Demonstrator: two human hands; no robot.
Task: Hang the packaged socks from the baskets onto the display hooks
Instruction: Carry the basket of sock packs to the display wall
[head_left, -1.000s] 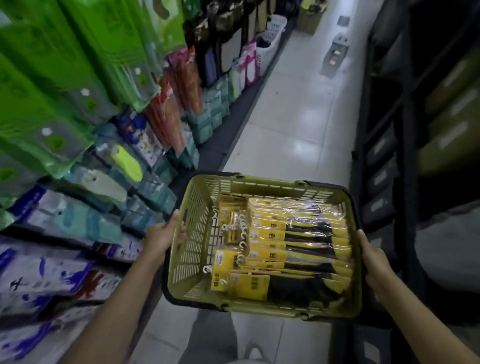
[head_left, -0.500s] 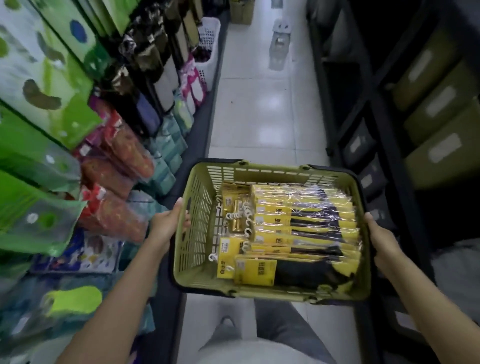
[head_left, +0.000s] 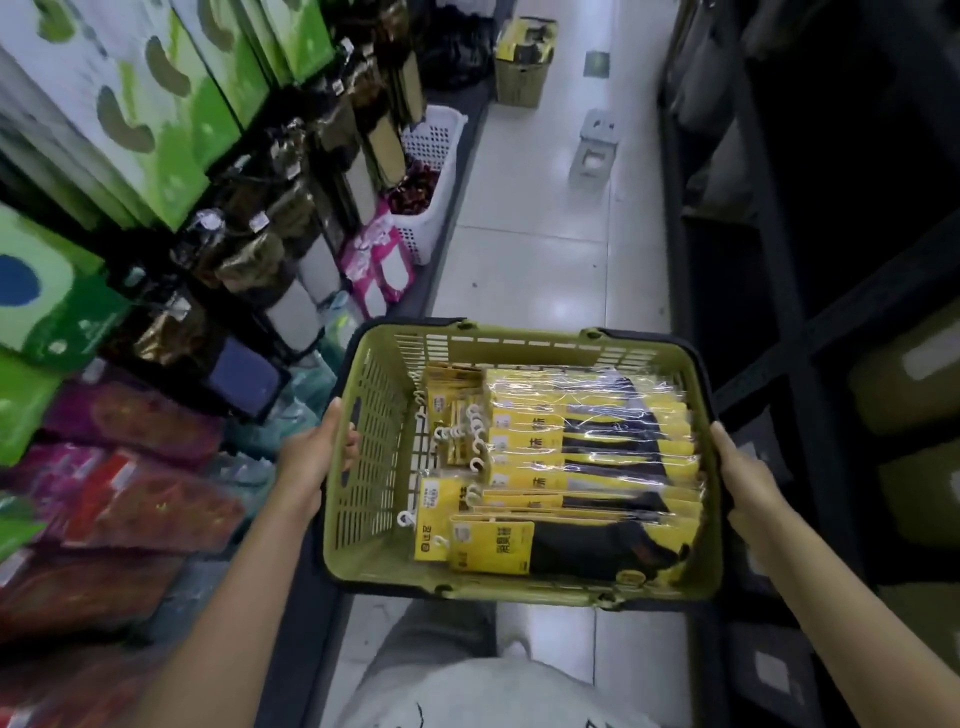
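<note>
An olive-green basket (head_left: 374, 467) is held above the aisle floor (head_left: 524, 270), the left hand (head_left: 317, 462) gripping its left wall with fingers (head_left: 352, 441) curled in through the handle slot. The right hand (head_left: 743, 473) clasps its right rim, fingers hidden beneath. The packaged socks (head_left: 587, 457), yellow-carded with white hooks, lie stacked inside the basket; hanging packets (head_left: 156, 499) fill the display left of it.
</note>
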